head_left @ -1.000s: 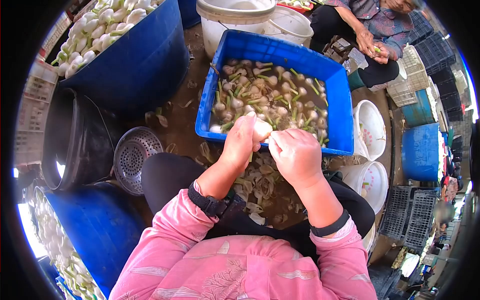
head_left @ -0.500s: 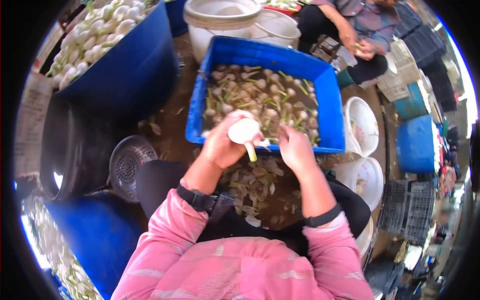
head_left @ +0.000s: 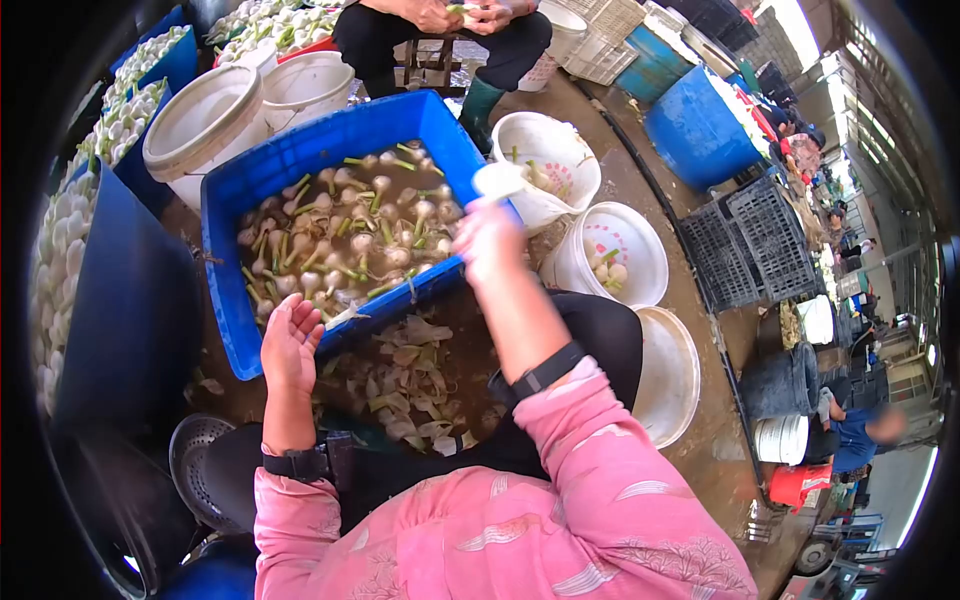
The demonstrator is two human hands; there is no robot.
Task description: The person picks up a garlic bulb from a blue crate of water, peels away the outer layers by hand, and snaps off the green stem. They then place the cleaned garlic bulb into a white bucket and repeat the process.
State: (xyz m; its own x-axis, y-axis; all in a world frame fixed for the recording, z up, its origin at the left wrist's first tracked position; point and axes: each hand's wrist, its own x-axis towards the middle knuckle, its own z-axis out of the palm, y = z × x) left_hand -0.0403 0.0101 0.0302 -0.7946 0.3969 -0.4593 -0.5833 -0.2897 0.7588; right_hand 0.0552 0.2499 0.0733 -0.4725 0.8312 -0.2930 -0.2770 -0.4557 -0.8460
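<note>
White garlic bulb (head_left: 498, 180) in the right hand's (head_left: 490, 238) blurred, gripping fingers, near the blue tub (head_left: 235, 325) and a white bucket (head_left: 562, 137); the left hand's (head_left: 291, 350) fingers are open by the tub, peelings (head_left: 405, 375) just outside it.

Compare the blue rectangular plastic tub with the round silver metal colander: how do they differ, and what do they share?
The blue tub is rectangular plastic; the silver colander is round metal. The tub's walls are solid, while the colander is pierced with holes. The tub holds many green-stemmed bulbs; none show in the colander's visible part. Both are open-topped.
</note>
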